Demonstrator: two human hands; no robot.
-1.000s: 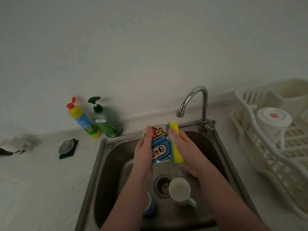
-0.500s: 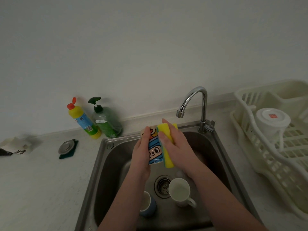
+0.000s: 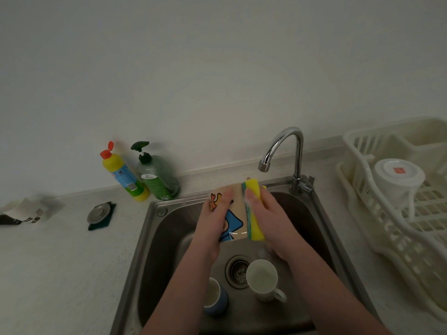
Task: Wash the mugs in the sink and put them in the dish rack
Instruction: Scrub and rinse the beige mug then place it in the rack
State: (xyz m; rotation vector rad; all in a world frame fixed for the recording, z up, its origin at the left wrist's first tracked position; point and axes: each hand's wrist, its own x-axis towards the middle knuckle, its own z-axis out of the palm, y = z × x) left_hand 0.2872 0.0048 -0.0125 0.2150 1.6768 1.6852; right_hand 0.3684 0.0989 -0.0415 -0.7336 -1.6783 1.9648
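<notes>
Sponge [image 3: 254,209] against gripped mug [image 3: 235,213] (soapy)

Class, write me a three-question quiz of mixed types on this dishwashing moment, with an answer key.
1. True or false: the right hand presses a yellow sponge against the cartoon mug that the left hand holds.
2. How many mugs stand on the floor of the sink? A) none B) two C) four
3. Fill in: a white mug sits upside down in the dish ____.

Key: 1 true. 2 B: the white mug by the drain and the blue mug. 3 rack.
</notes>
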